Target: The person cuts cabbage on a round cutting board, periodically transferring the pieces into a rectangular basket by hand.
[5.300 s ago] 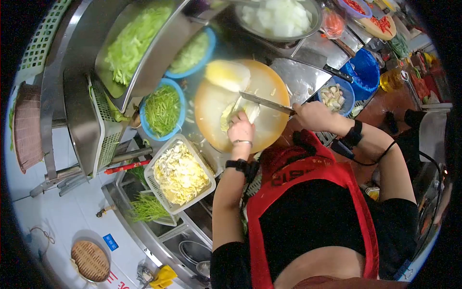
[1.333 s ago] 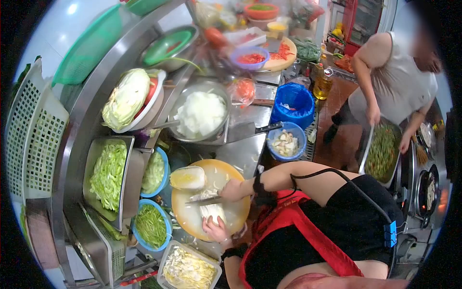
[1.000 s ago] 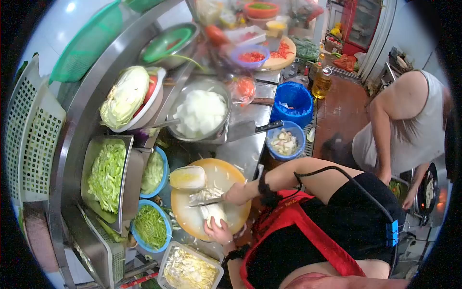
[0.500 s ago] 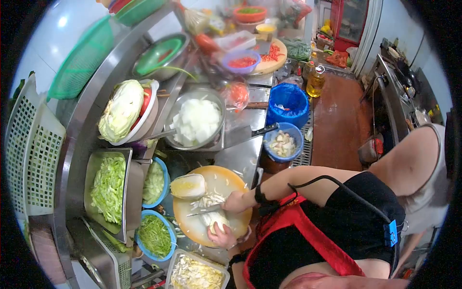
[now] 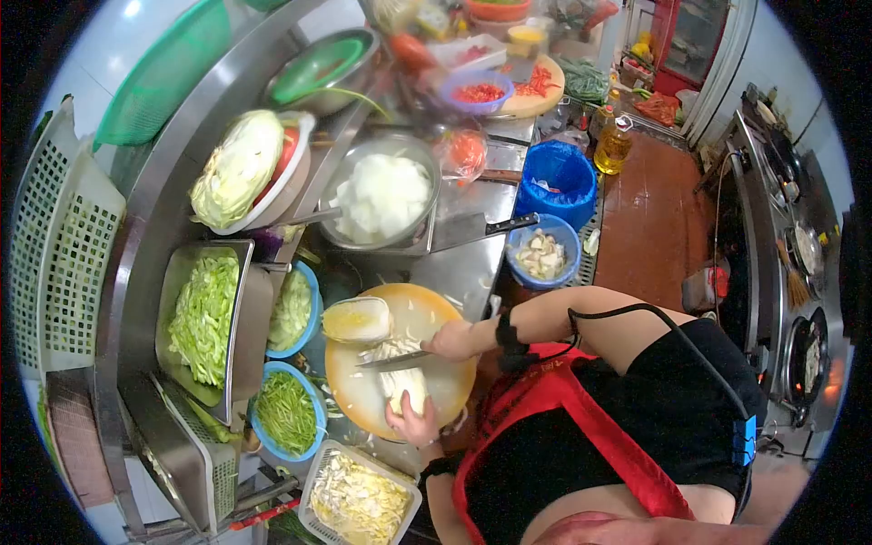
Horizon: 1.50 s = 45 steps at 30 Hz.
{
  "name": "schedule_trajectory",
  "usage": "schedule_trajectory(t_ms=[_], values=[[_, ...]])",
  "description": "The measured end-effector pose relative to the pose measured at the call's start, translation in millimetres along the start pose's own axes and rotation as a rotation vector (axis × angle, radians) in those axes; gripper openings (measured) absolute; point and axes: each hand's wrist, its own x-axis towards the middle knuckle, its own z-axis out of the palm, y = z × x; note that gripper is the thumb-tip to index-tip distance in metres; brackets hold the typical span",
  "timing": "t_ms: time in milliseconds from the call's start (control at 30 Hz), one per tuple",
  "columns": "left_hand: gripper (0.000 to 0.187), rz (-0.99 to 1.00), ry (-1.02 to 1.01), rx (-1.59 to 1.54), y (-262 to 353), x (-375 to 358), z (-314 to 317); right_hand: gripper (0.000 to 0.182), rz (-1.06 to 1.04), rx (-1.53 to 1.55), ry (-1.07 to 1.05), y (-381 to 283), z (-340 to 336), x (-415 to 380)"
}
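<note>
My right hand is closed on the handle of a kitchen knife. The blade lies across a piece of napa cabbage on the round yellow chopping board. With fingers curled around the lower end of that piece, my left hand holds it against the board. White cut shreds lie beyond the blade. A halved napa cabbage, cut face up, rests at the board's far edge.
Around the board stand a tub of shredded cabbage, blue bowls of greens and a steel pan of sliced greens. A cleaver lies near a bowl of white slices. A lit stove is at the right.
The knife has shifted along the cabbage towards my left hand. My view has tilted slightly. A person's bare limb and pale clothing at the right have gone, and the wok on the stove now shows.
</note>
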Motion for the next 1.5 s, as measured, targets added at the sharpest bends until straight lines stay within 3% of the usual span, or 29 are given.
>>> schedule_trajectory(t_ms=[100,167,233,267,367,433,533,667,833,900,933,967,1000,1033,1067,1100,1133,1233,1300,1400,1500], values=[[0.044,0.036,0.102,0.054,-7,-4,13,0.029,-0.005,-0.034,-0.027,-5,-3,-3],[0.045,-0.01,0.018,-0.132,-5,-1,15,0.029,0.015,-0.009,-0.056,1,12,6],[0.044,-0.051,-0.034,-0.143,-8,-3,19,0.03,0.081,0.069,-0.086,-5,4,7],[0.043,-0.068,-0.085,-0.026,-1,1,13,0.029,0.063,-0.048,-0.096,1,10,13],[0.041,-0.01,0.098,-0.026,-3,-1,22,0.024,0.057,-0.038,-0.049,-1,-12,1],[0.035,0.01,0.177,-0.07,-7,-1,27,0.031,-0.025,-0.021,-0.043,-3,-29,-9],[0.033,0.016,0.191,0.036,-2,2,23,0.028,-0.123,-0.043,0.01,-5,-37,-17],[0.033,0.006,0.176,0.004,0,1,26,0.029,-0.021,-0.235,-0.18,-22,-40,-16],[0.032,-0.012,0.18,0.037,0,0,24,0.03,-0.036,-0.247,-0.041,-12,42,34],[0.033,-0.022,0.192,0.005,-9,-9,32,0.03,-0.017,-0.212,-0.106,-31,19,32],[0.035,0.026,0.205,-0.055,-16,-11,36,0.025,0.015,-0.118,-0.018,-26,37,36],[0.036,0.264,0.133,0.186,-56,-23,58,0.028,-0.057,-0.105,0.03,-31,19,25],[0.034,0.009,0.149,0.016,-12,-9,29,0.019,-0.14,0.078,0.157,8,94,50],[0.033,0.228,0.109,0.2,-51,-22,50,0.025,-0.11,0.008,0.092,-2,78,48],[0.034,0.01,0.136,0.019,-19,-11,33,0.032,-0.079,-0.041,0.021,-14,64,51],[0.034,0.015,0.107,0.067,-9,-6,23,0.031,-0.062,-0.042,0.054,-28,27,26],[0.033,0.045,0.115,0.071,-8,-4,23,0.031,-0.128,-0.087,0.085,-22,28,25],[0.034,0.096,0.173,0.045,1,-2,19,0.027,-0.02,0.114,0.178,-18,40,24],[0.032,0.13,0.198,0.123,-9,2,21,0.024,-0.061,0.238,0.157,-15,29,0],[0.039,0.118,0.077,0.047,-51,6,31,0.018,-0.087,0.166,0.191,-3,46,11],[0.041,0.117,0.152,-0.003,-38,20,33,0.022,-0.115,0.183,0.219,-2,28,-2]])
